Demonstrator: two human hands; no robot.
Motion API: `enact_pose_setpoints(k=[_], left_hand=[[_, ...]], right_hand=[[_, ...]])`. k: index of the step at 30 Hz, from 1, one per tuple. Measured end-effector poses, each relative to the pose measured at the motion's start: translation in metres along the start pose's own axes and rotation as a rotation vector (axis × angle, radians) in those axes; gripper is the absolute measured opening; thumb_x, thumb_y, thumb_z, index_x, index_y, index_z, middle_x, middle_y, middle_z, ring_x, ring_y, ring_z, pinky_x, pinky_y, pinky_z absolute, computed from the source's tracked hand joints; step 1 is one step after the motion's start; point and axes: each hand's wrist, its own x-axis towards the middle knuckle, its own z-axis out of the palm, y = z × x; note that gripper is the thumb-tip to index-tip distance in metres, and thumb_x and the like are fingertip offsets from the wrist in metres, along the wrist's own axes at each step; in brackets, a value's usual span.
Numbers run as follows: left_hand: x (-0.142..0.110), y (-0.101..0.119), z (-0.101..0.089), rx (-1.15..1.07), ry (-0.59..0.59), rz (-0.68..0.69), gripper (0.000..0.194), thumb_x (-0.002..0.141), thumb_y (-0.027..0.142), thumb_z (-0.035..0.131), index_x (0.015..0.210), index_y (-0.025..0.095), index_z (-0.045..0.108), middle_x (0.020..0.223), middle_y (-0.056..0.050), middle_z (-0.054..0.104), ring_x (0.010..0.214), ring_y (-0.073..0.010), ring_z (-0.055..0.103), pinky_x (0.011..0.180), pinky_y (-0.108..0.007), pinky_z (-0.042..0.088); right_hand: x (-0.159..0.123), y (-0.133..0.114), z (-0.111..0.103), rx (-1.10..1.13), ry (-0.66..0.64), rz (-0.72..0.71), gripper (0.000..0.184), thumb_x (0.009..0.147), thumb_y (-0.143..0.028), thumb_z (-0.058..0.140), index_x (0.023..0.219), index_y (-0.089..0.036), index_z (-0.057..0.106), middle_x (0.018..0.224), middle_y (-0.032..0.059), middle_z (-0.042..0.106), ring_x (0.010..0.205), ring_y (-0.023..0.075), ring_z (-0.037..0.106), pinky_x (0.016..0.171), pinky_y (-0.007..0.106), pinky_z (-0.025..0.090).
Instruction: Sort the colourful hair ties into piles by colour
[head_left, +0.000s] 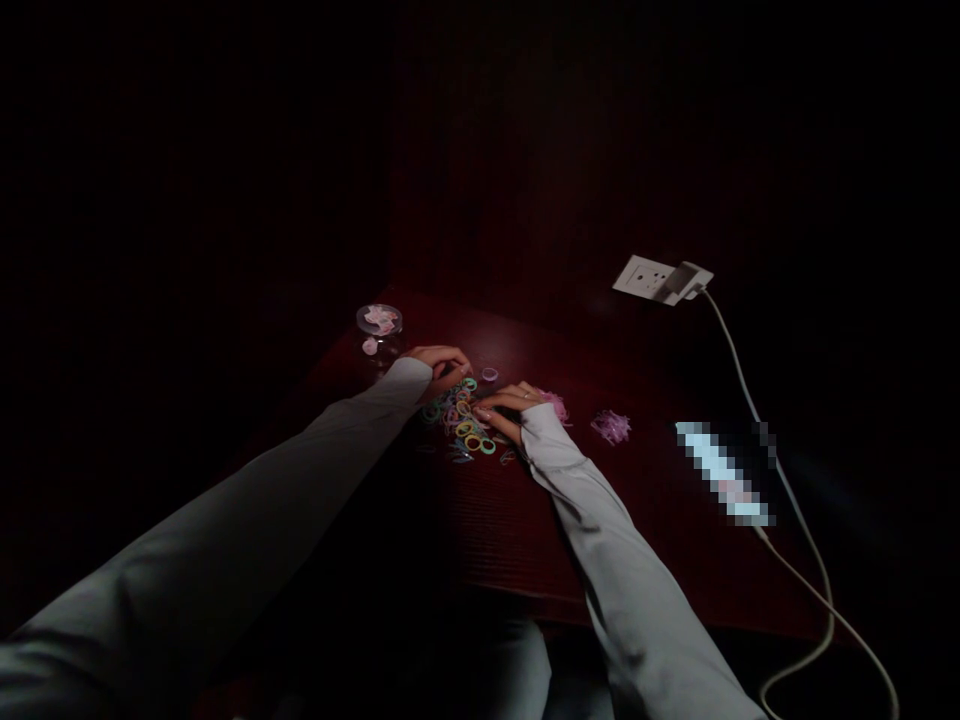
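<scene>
A mixed pile of colourful elastic hair ties (pixel 466 428) lies on the dark red table between my hands. My left hand (pixel 441 362) is at the pile's far left side, fingers bent and drawn together beside a green band; anything in them is too small to make out. From the right, my right hand (pixel 511 402) reaches into the pile with thumb and fingertips close together; what they pinch is unclear. A small purple ring (pixel 490 375) lies just beyond, between the hands. Behind my right wrist is a heap of pink bands (pixel 555 405), partly hidden.
A purple heap of bands (pixel 612 427) lies to the right. A clear jar (pixel 380 322) with pink pieces on its lid stands at the back left. A blurred lit phone (pixel 721 474) lies at right, its white cable (pixel 739 365) running to a wall socket (pixel 646 278). The surroundings are dark.
</scene>
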Motion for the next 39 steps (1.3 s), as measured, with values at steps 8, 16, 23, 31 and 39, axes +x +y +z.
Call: enact_pose_setpoints(k=[8, 16, 23, 31, 39], left_hand=[[-0.005, 0.003, -0.007, 0.019, -0.033, 0.053, 0.025, 0.090, 0.032, 0.055, 0.091, 0.020, 0.077, 0.077, 0.001, 0.071, 0.059, -0.0098, 0.047, 0.060, -0.022, 0.036], [-0.004, -0.001, -0.004, 0.073, -0.050, 0.123, 0.024, 0.091, 0.033, 0.055, 0.088, 0.022, 0.077, 0.074, 0.001, 0.067, 0.064, -0.0116, 0.051, 0.066, -0.024, 0.038], [-0.001, 0.002, -0.008, 0.119, 0.033, 0.034, 0.031, 0.091, 0.037, 0.052, 0.074, 0.020, 0.070, 0.067, 0.001, 0.062, 0.060, -0.0111, 0.046, 0.059, -0.025, 0.031], [0.000, 0.006, -0.017, 0.362, 0.038, -0.172, 0.042, 0.089, 0.044, 0.053, 0.056, 0.019, 0.046, 0.055, 0.002, 0.050, 0.051, -0.0116, 0.035, 0.054, -0.030, 0.019], [0.001, 0.009, -0.016, 0.621, -0.156, -0.332, 0.043, 0.100, 0.048, 0.042, 0.092, 0.019, 0.073, 0.077, -0.006, 0.070, 0.068, -0.0206, 0.060, 0.061, -0.030, 0.030]], right_hand=[[-0.013, 0.016, -0.032, 0.098, 0.140, 0.207, 0.041, 0.092, -0.060, 0.058, 0.085, -0.024, 0.076, 0.076, 0.0043, 0.070, 0.073, 0.0192, 0.061, 0.071, 0.034, 0.048], [-0.021, 0.006, -0.030, 0.276, -0.236, 0.474, 0.072, 0.088, -0.080, 0.049, 0.047, -0.023, 0.063, 0.041, 0.0009, 0.052, 0.040, 0.0111, 0.046, 0.054, 0.030, 0.043], [-0.018, 0.009, -0.014, 0.324, -0.297, 0.356, 0.066, 0.085, -0.080, 0.053, 0.066, -0.022, 0.078, 0.056, 0.0025, 0.068, 0.051, 0.0121, 0.054, 0.056, 0.027, 0.042], [-0.004, 0.007, -0.005, 0.266, 0.000, 0.255, 0.058, 0.093, -0.073, 0.047, 0.086, -0.025, 0.079, 0.081, 0.0050, 0.074, 0.075, 0.0190, 0.065, 0.070, 0.032, 0.050], [0.017, 0.024, 0.024, -0.400, 0.153, 0.189, 0.036, 0.105, -0.041, 0.046, 0.128, -0.030, 0.071, 0.133, 0.0052, 0.070, 0.129, 0.0262, 0.052, 0.113, 0.046, 0.032]])
